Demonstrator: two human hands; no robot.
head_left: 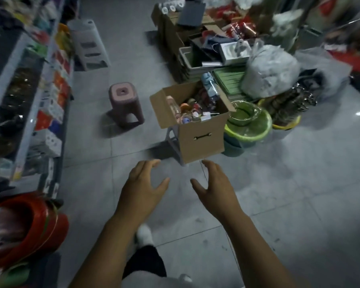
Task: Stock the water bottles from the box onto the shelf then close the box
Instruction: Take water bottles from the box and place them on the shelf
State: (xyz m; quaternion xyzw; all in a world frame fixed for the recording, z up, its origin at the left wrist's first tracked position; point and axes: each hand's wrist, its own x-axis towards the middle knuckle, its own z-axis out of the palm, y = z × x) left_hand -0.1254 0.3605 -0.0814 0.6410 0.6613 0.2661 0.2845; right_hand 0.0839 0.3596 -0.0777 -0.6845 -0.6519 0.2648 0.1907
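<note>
An open cardboard box (202, 138) stands on a small pale stool in the aisle, its flaps up. Inside it lie several water bottles (187, 113) in mixed colours, one pink bottle leaning at the left. A blue bottle (210, 86) sticks up at the box's far side. My left hand (143, 183) and my right hand (214, 183) are stretched out in front of me, just short of the box, fingers spread and holding nothing. The shelf (29, 96) runs along the left edge, packed with boxed goods.
A pink stool (126, 104) stands left of the box. Green basins (249, 125) sit right of it, with bags, trays and cartons (195, 48) piled behind. Red basins (29, 229) are stacked at the lower left. Grey floor tiles lie under my arms.
</note>
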